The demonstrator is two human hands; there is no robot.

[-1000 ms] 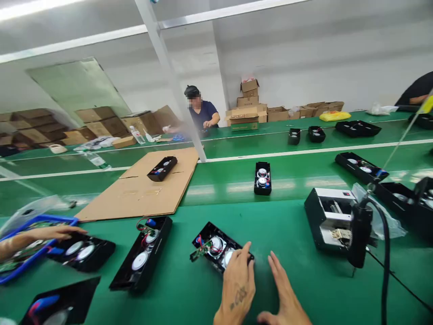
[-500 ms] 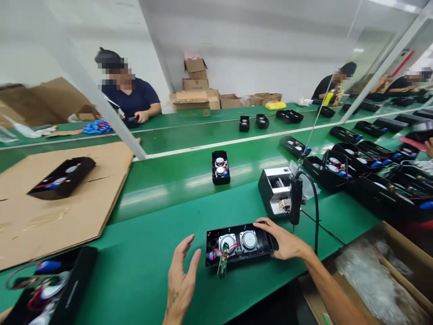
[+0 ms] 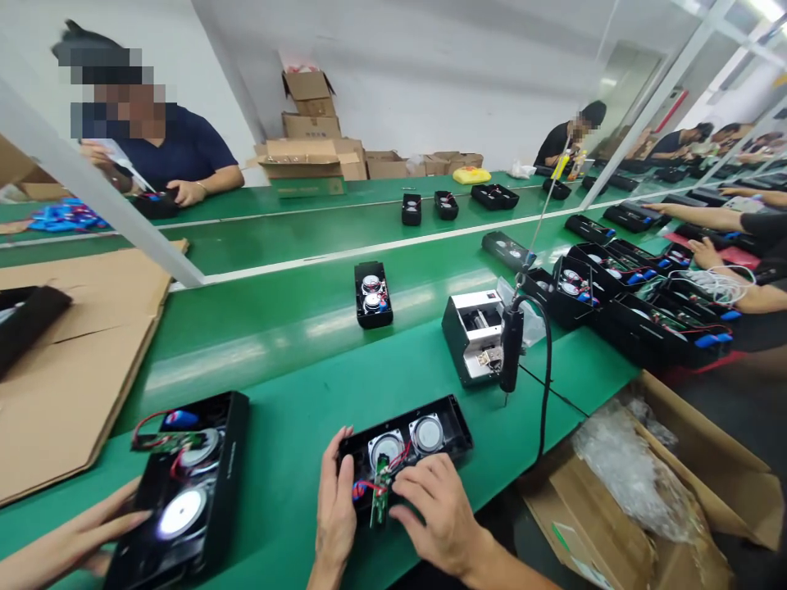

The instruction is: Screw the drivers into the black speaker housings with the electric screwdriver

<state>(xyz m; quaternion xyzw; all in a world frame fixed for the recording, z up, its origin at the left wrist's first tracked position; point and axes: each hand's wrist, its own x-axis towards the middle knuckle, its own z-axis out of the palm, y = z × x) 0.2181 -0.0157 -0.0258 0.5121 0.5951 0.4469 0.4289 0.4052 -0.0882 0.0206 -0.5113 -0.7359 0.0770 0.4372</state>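
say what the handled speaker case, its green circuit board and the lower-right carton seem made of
Speaker case: probably moulded plastic, black with glossy highlights inside.
Green circuit board: likely coated fibreglass, judging by colour and attached wires; finish unclear.
Carton: brown cardboard, matte, with creased flaps.

Flat cardbd sheet [image 3: 77, 418] to your L. Across from you: co-worker in navy tee [image 3: 184, 152], white post [image 3: 92, 192] nearby. Cardbd box stack [image 3: 311, 125] by back wall [image 3: 406, 82]; yellow pkg [image 3: 471, 175] on far tabletop [image 3: 366, 195]. Lower R: open box [image 3: 734, 483] w/ clear plastic [image 3: 639, 475].
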